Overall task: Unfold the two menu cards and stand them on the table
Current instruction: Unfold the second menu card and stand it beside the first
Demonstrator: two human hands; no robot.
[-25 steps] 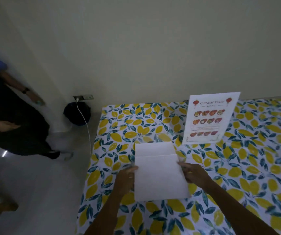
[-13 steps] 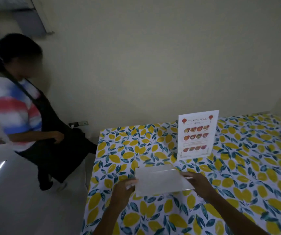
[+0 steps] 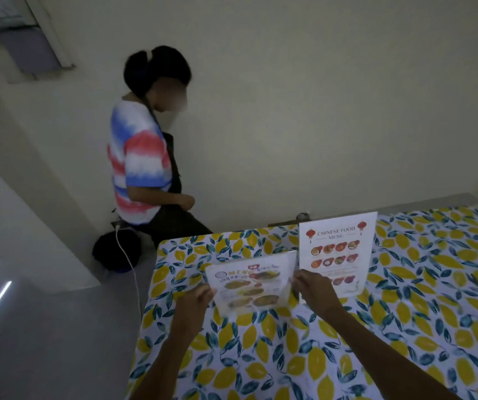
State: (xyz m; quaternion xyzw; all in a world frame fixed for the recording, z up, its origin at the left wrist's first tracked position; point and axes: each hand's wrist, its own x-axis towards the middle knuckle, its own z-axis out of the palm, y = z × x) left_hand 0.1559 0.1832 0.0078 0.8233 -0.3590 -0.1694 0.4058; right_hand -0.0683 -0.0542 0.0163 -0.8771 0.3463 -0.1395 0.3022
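A white card headed "Chinese Food Menu" (image 3: 337,251) stands upright on the lemon-print tablecloth (image 3: 405,327). Just left of it I hold a second menu card (image 3: 250,282), printed side toward me, tilted back over the table. My left hand (image 3: 200,297) pinches its left edge and my right hand (image 3: 314,290) grips its right edge. My right hand covers the lower left corner of the standing card. Whether the held card's bottom edge touches the cloth is unclear.
A person in a red, white and blue shirt (image 3: 139,168) stands by the wall past the table's left corner. A dark round object (image 3: 116,251) with a white cable (image 3: 129,261) sits on the floor there. The table's left edge (image 3: 148,307) drops to grey floor.
The second card went from lying flat and folded to raised with its printed face showing. My view tilted up, and the person walked from the far left toward the table.
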